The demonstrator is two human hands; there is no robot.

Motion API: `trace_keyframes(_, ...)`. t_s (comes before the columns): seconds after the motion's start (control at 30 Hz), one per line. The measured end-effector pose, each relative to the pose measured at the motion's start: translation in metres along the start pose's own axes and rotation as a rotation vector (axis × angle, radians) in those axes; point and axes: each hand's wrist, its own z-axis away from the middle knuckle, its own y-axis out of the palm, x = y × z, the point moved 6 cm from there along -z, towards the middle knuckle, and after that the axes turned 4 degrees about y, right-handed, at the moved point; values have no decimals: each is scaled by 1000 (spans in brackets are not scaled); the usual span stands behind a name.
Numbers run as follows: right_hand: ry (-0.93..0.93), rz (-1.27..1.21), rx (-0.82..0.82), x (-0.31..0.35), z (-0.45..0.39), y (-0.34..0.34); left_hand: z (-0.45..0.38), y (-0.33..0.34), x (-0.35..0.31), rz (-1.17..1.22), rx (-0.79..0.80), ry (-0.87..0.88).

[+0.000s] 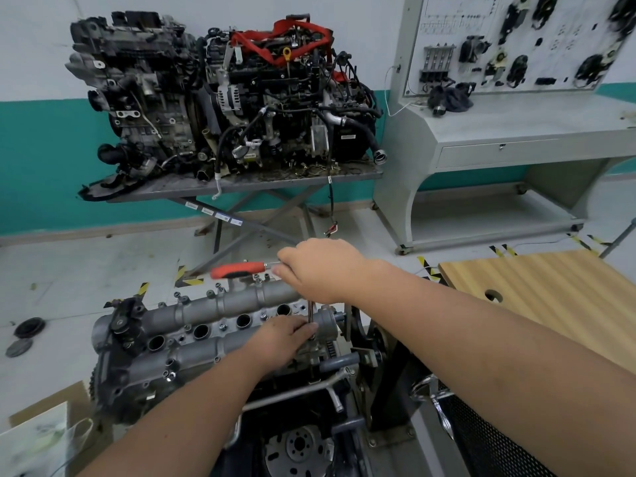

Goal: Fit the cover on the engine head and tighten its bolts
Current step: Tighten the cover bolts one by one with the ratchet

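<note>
So there's one grey cover [206,325] sitting on the engine head down low in front, with four round holes [201,331] in a row along its middle and a bunch of small bolts [223,327] poking up around the edges, too many and too small to count properly. One T-handle wrench [237,270] with a red grip stands upright at the cover's right end. The right hand [320,273] is wrapped around the bar end of that handle, fingers curled on it. The left hand [284,333] rests on the cover just below, fingers pinching the wrench shaft near the bolt. Two big engines [220,98] sit on a counter [247,182] behind, and one wooden board [550,297] off right.
</note>
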Motion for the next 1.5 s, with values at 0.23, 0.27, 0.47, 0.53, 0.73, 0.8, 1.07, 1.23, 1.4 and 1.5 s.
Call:
trace_keyframes(0.23, 437, -1298, 218, -17, -2, 24, 4, -2, -5, 16, 9, 34)
trace_keyframes(0.27, 510, -1609, 251, -15, -1, 32, 4, -2, -6, 2, 13, 36)
trace_keyframes(0.47, 562, -2269, -126, -20, 0, 59, 4, -2, -6, 40, 12, 10)
trace_keyframes(0.53, 534, -2047, -272, -19, 6, 59, 4, -3, -7, 34, 12, 11)
trace_keyframes(0.73, 86, -825, -806, -14, 28, 34, 6, -3, -6, 102, 32, 6)
trace_keyframes(0.8, -10, -495, -910, -12, 30, 26, 5, -3, -4, 114, 17, -15)
trace_keyframes(1.07, -167, 27, -569, 0, 19, 17, 2, -1, -4, 167, 0, 7)
trace_keyframes(1.23, -174, 190, -343, 1, 18, 15, 0, 1, 4, 56, 30, -4)
trace_keyframes(1.4, -104, 194, -217, 0, 1, 2, -3, 1, 3, 87, 44, 5)
trace_keyframes(1.5, 174, -248, 36, -9, -11, 4, 0, -4, -2, 139, 112, 17)
